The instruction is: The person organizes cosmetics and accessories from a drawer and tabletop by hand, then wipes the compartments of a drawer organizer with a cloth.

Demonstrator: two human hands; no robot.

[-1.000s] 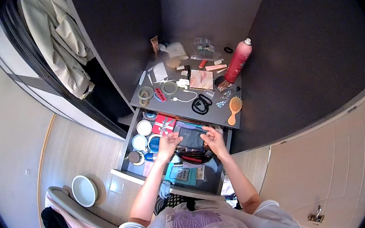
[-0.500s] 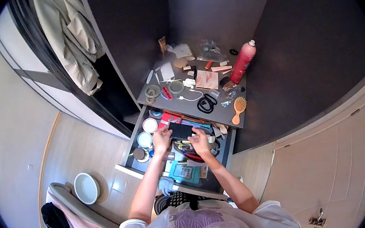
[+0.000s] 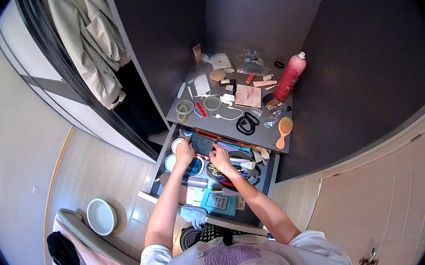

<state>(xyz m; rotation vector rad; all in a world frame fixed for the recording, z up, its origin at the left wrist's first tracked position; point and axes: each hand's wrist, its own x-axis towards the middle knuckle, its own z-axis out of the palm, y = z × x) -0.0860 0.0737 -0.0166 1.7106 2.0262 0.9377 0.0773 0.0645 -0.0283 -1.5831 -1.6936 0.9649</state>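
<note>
Gripping dark flat item (image 3: 203,144) w/ both hands (image 3: 185,154) (image 3: 221,159), farther L vs b4

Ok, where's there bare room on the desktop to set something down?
Your best patch of desktop lies between the coiled black cord and the wooden hairbrush, near the front edge, though it's small. A narrow bare strip also runs along that edge, below the white cable. It's crowded farther back around the pink square box and plastic bag.

the spray can (image 3: 290,79) looks glossy, the hairbrush (image 3: 284,129) wooden.
</note>
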